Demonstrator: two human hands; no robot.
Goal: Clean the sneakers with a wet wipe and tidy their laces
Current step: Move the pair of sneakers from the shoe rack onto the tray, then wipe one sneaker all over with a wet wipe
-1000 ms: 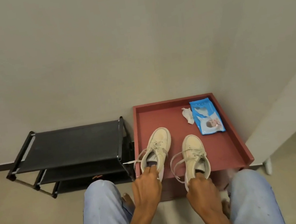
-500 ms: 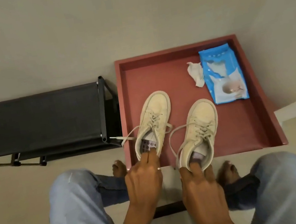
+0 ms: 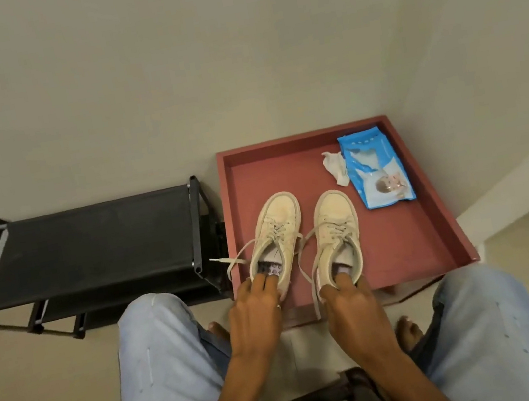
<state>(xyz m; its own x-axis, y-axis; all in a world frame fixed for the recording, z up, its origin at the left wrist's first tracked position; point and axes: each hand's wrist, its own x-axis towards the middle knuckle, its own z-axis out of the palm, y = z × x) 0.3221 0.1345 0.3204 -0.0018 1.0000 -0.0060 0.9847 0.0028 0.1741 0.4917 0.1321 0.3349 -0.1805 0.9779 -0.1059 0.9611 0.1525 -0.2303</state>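
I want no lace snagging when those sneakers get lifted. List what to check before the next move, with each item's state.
1. Left hand grips the left sneaker at the heel: ok.
2. Right hand grips the right sneaker at the heel: ok.
3. Left lace inside the tray: not ok, it trails over the rim toward the shoe rack.
4. Right lace tucked in: not ok, it hangs over the tray's front edge.
5. Wipe pack clear of the sneakers: ok.
6. Crumpled wipe damp enough to reuse: cannot tell.
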